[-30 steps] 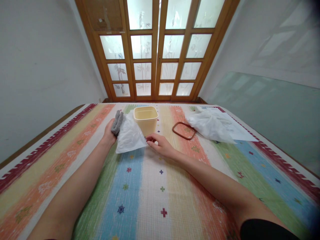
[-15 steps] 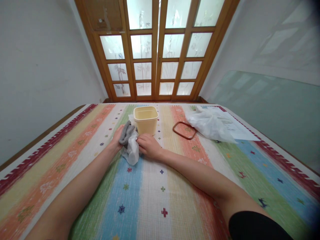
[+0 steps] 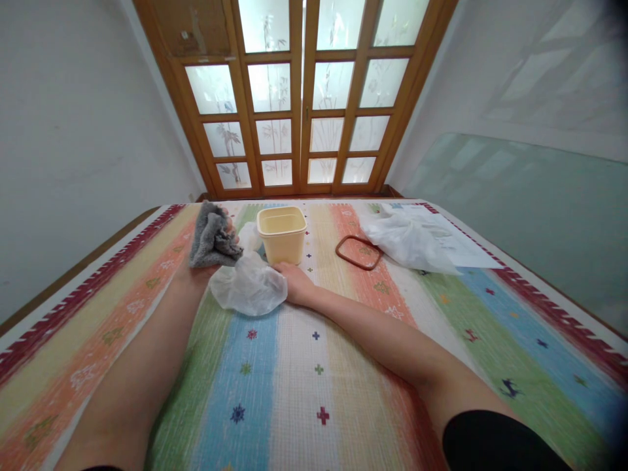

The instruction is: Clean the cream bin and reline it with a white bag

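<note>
A folded grey cloth (image 3: 209, 239) is raised above the table's left part, with my left hand (image 3: 228, 229) closed on it; the cloth hides most of the fingers. A crumpled translucent plastic bag (image 3: 249, 286) lies between my hands, one part reaching back beside the tub. My right hand (image 3: 294, 282) rests at the bag's right edge, its fingers closed and partly covered by the plastic, which it appears to grip. Just behind that hand stands a pale yellow square tub (image 3: 283, 239), upright and open at the top.
Right of the tub lies a reddish-brown rounded rectangular ring (image 3: 359, 254). Another white plastic bag (image 3: 407, 239) sits beside it, partly over a printed paper sheet (image 3: 466, 245). A striped cloth (image 3: 294, 392) covers the table. Glazed wooden doors (image 3: 299, 98) stand beyond its far edge.
My left hand has moved left and up, taking the grey cloth away from the plastic bag. The bag now lies more spread out by my right hand, which has hardly moved.
</note>
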The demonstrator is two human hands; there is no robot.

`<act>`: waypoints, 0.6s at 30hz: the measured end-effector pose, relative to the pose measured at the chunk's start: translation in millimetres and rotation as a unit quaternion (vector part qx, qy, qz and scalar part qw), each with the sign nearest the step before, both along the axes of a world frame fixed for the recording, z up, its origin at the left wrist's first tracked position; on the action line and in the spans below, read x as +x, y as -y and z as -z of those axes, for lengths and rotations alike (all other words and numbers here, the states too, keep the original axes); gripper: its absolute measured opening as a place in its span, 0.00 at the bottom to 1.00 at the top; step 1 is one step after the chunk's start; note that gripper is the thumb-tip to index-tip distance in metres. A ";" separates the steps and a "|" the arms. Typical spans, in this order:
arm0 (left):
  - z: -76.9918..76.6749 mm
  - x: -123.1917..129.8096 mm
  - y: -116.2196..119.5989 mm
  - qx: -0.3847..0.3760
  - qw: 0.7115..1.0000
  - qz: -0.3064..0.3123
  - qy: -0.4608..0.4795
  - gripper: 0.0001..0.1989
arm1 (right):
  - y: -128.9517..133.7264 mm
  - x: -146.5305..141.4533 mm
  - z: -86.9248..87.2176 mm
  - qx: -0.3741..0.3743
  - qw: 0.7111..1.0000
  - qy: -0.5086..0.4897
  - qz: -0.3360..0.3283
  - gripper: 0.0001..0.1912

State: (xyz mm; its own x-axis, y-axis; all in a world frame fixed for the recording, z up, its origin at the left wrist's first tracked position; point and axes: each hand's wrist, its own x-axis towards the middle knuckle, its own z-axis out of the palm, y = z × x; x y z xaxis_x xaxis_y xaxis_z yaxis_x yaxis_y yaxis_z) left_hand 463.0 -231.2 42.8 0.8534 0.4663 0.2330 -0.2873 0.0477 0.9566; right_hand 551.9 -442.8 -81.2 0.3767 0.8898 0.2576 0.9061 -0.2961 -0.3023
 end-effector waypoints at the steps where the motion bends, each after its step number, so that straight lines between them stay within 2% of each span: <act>1: 0.7 -2.5 6.9 -0.003 0.998 0.053 -0.039 0.14 | 3.8 2.6 -1.6 -0.006 1.000 0.009 -0.004 0.10; 3: 11.0 -7.2 19.6 0.038 0.981 0.130 -0.140 0.14 | 17.1 9.2 -6.3 -0.016 1.000 0.026 0.004 0.09; 5: 29.9 -10.7 25.4 0.107 0.958 0.172 -0.205 0.11 | 37.7 17.8 -11.3 -0.012 0.999 0.038 0.029 0.08; 7: 51.6 -12.0 21.3 0.161 0.940 0.185 -0.237 0.10 | 64.0 29.0 -14.9 0.004 0.997 0.049 0.067 0.08; 10: 76.7 -9.2 2.7 0.203 0.931 0.144 -0.266 0.12 | 108.0 50.7 -15.6 0.025 0.982 0.070 0.174 0.09; 12: 84.0 -5.1 -9.8 0.195 0.944 0.091 -0.251 0.12 | 135.4 66.4 -12.3 0.033 0.960 0.095 0.260 0.08; 14: 84.8 -1.0 -17.8 0.176 0.954 0.052 -0.237 0.11 | 157.6 80.4 -6.2 0.023 0.941 0.125 0.314 0.06; 18: 80.5 2.9 -19.9 0.126 0.961 0.050 -0.242 0.10 | 179.1 95.9 6.9 -0.012 0.934 0.158 0.320 0.06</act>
